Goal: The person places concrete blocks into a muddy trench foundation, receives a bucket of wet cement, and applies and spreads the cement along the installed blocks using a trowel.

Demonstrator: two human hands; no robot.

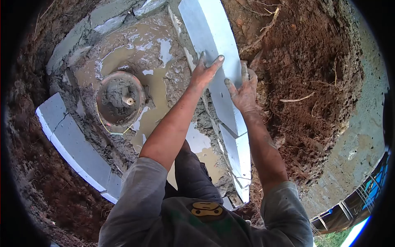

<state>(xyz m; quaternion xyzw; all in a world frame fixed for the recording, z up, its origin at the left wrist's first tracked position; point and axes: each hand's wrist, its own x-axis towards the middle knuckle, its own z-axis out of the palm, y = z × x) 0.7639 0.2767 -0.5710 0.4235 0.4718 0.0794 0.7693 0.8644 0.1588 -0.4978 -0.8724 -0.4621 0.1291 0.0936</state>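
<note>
A long row of pale grey concrete blocks [202,26] stands on a mortar bed along the muddy pit. My left hand [203,76] is on the left edge of the upper block, its thumb lying across the top face and its other fingers partly hidden over the side. My right hand [246,92] grips the same block from the right, thumb on top and fingers along the far side. A joint separates this block from a shorter concrete block [236,154] nearer my body. To the left, a bucket [140,88] holds grey mortar and a tool with a stubby round handle [129,100].
Muddy water [158,82] covers the pit floor around the bucket. Another low block wall [82,142], cracked near its top, runs along the left. Reddish soil with roots [302,123] banks up on the right, beside a curved concrete edge [360,144].
</note>
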